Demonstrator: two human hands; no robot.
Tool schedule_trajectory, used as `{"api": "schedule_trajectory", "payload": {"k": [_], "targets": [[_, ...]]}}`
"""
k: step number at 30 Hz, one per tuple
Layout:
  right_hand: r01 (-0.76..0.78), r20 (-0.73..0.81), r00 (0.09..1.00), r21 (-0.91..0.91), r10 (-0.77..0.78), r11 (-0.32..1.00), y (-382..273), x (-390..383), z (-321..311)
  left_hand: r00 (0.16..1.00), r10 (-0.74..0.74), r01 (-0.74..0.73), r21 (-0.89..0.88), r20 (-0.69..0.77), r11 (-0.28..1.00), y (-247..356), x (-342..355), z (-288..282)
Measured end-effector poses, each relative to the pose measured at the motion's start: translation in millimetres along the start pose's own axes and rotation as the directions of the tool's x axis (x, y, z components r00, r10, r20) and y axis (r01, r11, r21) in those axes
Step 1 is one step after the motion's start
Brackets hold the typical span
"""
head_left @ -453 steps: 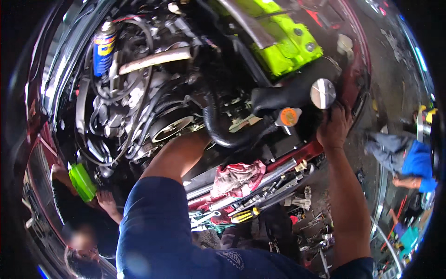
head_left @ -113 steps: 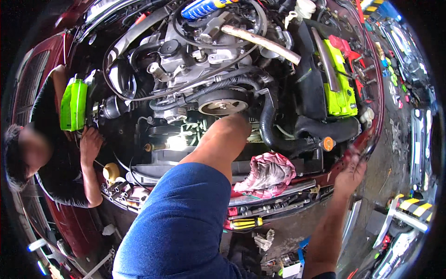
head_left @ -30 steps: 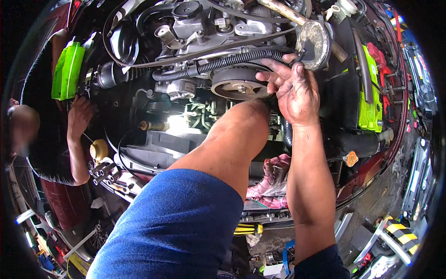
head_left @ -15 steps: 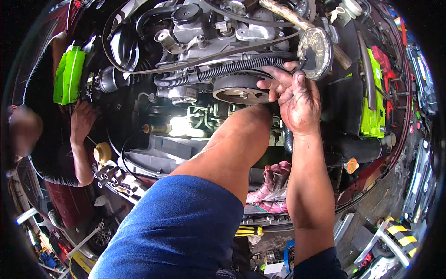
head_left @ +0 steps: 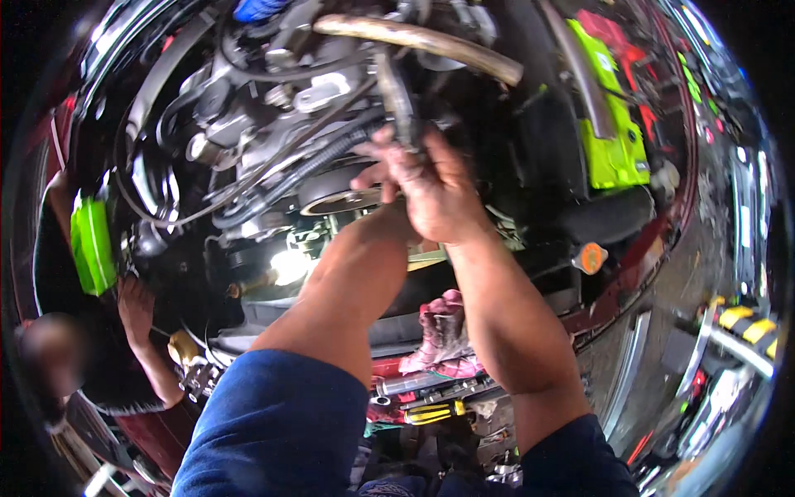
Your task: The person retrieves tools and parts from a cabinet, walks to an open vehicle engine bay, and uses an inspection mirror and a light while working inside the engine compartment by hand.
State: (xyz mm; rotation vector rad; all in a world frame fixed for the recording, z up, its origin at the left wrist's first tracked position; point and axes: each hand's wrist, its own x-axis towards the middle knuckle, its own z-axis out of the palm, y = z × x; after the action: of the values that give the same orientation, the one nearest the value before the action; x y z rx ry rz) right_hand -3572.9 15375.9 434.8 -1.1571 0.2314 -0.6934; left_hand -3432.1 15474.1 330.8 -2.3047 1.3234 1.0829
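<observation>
My right hand [head_left: 435, 186] is raised over the engine, its fingertips closed on a thin round disc [head_left: 396, 95] with a dark rim, seen almost edge-on and blurred. Some of its fingers stand apart from the disc. From below, my left forearm [head_left: 352, 265] reaches into the engine bay beside the wide round pulley [head_left: 319, 200]. The left hand is hidden behind my right hand and wrist, so its fingers do not show. A black corrugated hose [head_left: 310, 172] crosses just beyond the pulley. Past the disc lies a wooden handle [head_left: 422, 43] across the engine.
A bright light [head_left: 290, 265] glows left of my forearm. A pink rag [head_left: 439, 335] lies on the front edge. Right of it are an orange cap [head_left: 590, 258] and a bright green panel [head_left: 614, 153]. At the left, another person's hand [head_left: 137, 308] is near a green piece [head_left: 91, 244].
The view has swung, so the engine sits further left and tilted. The disc, earlier showing its pale round face, now appears nearly edge-on. My right hand remains over the engine with it.
</observation>
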Motion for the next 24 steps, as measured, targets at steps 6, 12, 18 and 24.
{"api": "schedule_trajectory", "payload": {"k": [6,12,18,24], "targets": [[0.031,0.003,1.0,-0.076,-0.03,0.997,-7.9,0.5,0.3,0.992,0.025,-0.032,0.058,0.12,0.998,28.3,-4.4,-7.9],[-0.108,-0.013,0.994,-0.074,0.108,0.991,-9.3,0.7,0.1,0.954,0.027,-0.063,0.113,0.299,0.992,87.4,-56.7,-51.5],[-0.189,-0.054,0.981,-0.012,0.189,0.982,-7.8,1.5,1.3,0.818,0.217,-0.481,0.426,0.532,0.767,58.4,-86.5,-74.9],[-0.156,-0.047,0.987,-0.098,0.152,0.983,-4.2,1.0,-0.4,0.98,0.015,-0.06,0.221,0.199,0.973,17.3,-201.9,-109.8]]}}
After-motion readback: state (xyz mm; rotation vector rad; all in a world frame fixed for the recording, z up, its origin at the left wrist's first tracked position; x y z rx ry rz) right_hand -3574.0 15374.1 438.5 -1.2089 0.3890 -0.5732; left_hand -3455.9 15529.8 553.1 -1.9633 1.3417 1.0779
